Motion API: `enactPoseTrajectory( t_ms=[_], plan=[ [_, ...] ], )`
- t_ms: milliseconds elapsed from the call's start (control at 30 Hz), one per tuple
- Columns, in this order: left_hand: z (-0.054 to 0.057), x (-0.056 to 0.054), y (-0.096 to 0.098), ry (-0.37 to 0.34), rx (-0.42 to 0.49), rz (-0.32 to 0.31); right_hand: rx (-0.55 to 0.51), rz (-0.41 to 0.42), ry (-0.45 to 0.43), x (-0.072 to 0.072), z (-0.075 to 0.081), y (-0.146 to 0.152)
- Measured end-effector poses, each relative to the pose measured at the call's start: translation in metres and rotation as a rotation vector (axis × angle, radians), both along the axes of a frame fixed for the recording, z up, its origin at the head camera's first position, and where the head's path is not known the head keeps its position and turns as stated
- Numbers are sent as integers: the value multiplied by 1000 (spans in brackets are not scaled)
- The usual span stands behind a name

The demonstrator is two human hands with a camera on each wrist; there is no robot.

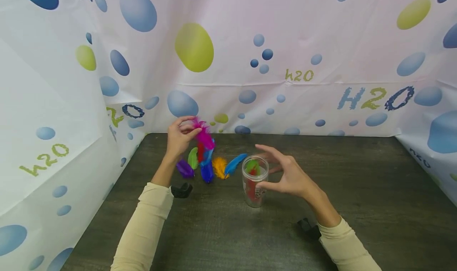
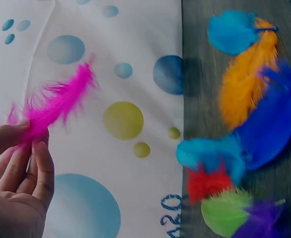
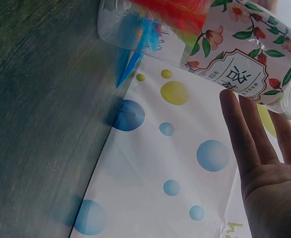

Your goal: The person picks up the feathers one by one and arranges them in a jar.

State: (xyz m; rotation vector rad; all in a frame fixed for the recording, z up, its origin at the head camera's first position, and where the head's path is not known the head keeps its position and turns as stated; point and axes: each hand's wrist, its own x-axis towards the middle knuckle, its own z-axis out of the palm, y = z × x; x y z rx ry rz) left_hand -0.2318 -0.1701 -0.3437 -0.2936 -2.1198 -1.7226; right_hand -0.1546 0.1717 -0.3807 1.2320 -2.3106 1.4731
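Observation:
My left hand point(image 1: 180, 138) pinches a bright pink feather point(image 1: 204, 135) between thumb and fingertips, held up above the back edge of the table. In the left wrist view the feather point(image 2: 61, 104) points up and away from the fingers. A clear jar point(image 1: 254, 203) with a floral label point(image 3: 245, 54) stands upright at the table's middle. Inside it are a green feather point(image 1: 252, 166) and a red feather point(image 3: 180, 15). Around the jar's right side, my right hand point(image 1: 287, 175) has its fingers spread and fairly straight, with fingertips at or very near the label.
Loose feathers lie left of the jar: purple point(image 1: 185, 169), green point(image 1: 193, 158), red point(image 1: 200, 152), light blue point(image 1: 206, 158), dark blue point(image 1: 207, 172), orange point(image 1: 219, 167) and blue point(image 1: 235, 164). A printed white sheet point(image 1: 228, 41) rises behind the dark wooden table point(image 1: 228, 239) and along its sides.

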Motion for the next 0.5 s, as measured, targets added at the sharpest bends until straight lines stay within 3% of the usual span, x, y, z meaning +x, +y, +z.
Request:
enactPoseTrajectory(
  t_ms=[300,500],
  plan=[
    [13,8,15,-89,103,-114,0,6,5,-1,0,1],
    [21,12,24,-93,107,-115,3,-1,0,0,2,0]
  ],
)
